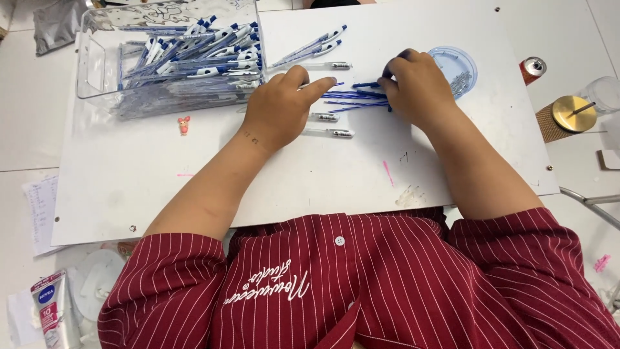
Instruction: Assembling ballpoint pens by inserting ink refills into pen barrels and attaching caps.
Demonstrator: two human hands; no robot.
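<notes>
**Pen parts under both hands, bin of finished pens alongside**

A loose bundle of thin blue ink refills lies on the white board serving as the bench, between the two hands. The right hand rests curled over the bundle's right end, its fingertips pinching what looks like one blue refill; the exact grip is hidden under the knuckles. The left hand lies palm down just left of the bundle, index finger stretched out and touching the refills' left tips, grasping nothing that can be seen.

Around the left hand lie three clear pen barrels, empty as far as can be told. A few assembled white-and-blue pens rest just above the hands.

To the left stands a clear plastic bin, well filled with white-and-blue pens, so much of the work seems done, while the refills and the barrels remain loose. A round clear lid holding small metal springs sits just beside the right hand. Farther right stand a red can and a brass-topped container. A tiny pink figurine lies below the bin.
</notes>
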